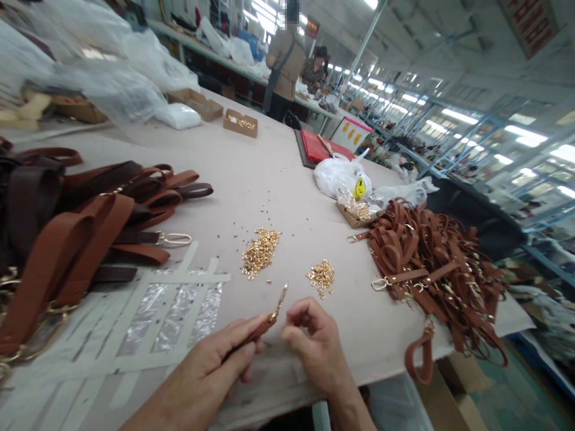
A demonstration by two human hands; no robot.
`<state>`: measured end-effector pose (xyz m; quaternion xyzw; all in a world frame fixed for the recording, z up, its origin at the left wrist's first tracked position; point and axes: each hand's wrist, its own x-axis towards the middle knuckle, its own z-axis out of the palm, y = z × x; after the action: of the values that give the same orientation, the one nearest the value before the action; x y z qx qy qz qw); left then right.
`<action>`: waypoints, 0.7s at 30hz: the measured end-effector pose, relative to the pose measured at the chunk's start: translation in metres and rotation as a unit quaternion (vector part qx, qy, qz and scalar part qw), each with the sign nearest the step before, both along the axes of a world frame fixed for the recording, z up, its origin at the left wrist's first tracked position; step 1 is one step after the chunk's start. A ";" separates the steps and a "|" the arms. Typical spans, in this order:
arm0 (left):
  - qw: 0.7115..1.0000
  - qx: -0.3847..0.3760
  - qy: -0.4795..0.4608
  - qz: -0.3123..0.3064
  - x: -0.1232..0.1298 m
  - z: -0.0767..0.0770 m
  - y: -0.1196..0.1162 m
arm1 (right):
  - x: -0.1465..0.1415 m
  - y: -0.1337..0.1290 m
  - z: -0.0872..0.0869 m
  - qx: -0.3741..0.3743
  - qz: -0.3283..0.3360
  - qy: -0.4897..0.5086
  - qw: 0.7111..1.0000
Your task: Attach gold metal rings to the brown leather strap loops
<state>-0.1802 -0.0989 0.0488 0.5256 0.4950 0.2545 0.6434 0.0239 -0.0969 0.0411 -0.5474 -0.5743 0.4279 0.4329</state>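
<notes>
My left hand [220, 359] is closed around a short brown leather strap [264, 328]. A gold metal clasp [283, 297] sticks up from the strap's far end. Just right of the strap, apart from it, is my right hand [317, 338], its fingers curled and thumb bent toward the index finger. Anything pinched there is too small or hidden to make out. Beyond my hands lie a larger heap of small gold fittings [261, 252] and, to its right, a smaller heap of gold ring-like pieces [321, 276]. One loose gold piece [268, 281] rests between the heaps.
Wide brown straps [85, 239] with gold hooks cover the table's left. On the right, a tangled pile of narrow brown straps [426, 257] overhangs the edge. Farther back are a white plastic bag [336, 175], a red folder [314, 145] and a small cardboard box [240, 124]. A person [284, 66] stands beyond.
</notes>
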 end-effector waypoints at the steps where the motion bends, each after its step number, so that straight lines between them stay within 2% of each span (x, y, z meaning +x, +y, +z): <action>1: 1.000 0.013 0.016 0.020 0.000 0.000 0.002 | 0.015 0.003 0.000 0.022 -0.027 -0.053 0.998; 2: 0.999 0.021 0.029 0.035 -0.001 0.000 0.003 | 0.032 0.007 -0.001 0.044 -0.056 -0.117 0.991; 4: 0.998 0.005 0.038 0.058 -0.004 -0.002 0.006 | 0.064 0.016 -0.005 0.087 -0.089 -0.275 0.953; 7: 0.996 -0.049 0.009 0.069 -0.005 -0.005 0.009 | 0.095 0.027 -0.012 0.121 -0.055 -0.435 0.891; 10: 0.993 -0.088 -0.047 0.059 0.001 -0.001 0.012 | 0.101 0.035 -0.013 0.125 -0.006 -0.467 0.875; 14: 0.988 -0.105 -0.094 0.055 0.010 0.007 0.015 | 0.096 0.041 -0.009 0.125 0.030 -0.495 0.859; 18: 0.990 -0.090 -0.093 0.062 0.011 0.004 0.016 | 0.092 0.046 -0.011 0.135 0.025 -0.581 0.802; 19: 0.991 -0.082 -0.086 0.061 0.010 0.003 0.016 | 0.093 0.048 -0.012 0.138 0.015 -0.590 0.796; 21: 0.993 -0.070 -0.076 0.060 0.009 0.000 0.015 | 0.094 0.049 -0.015 0.147 -0.007 -0.568 0.810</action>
<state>-0.1711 -0.0839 0.0491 0.4275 0.4916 0.2967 0.6982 0.1181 -0.0474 0.0258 -0.6269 -0.7699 -0.0519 0.1079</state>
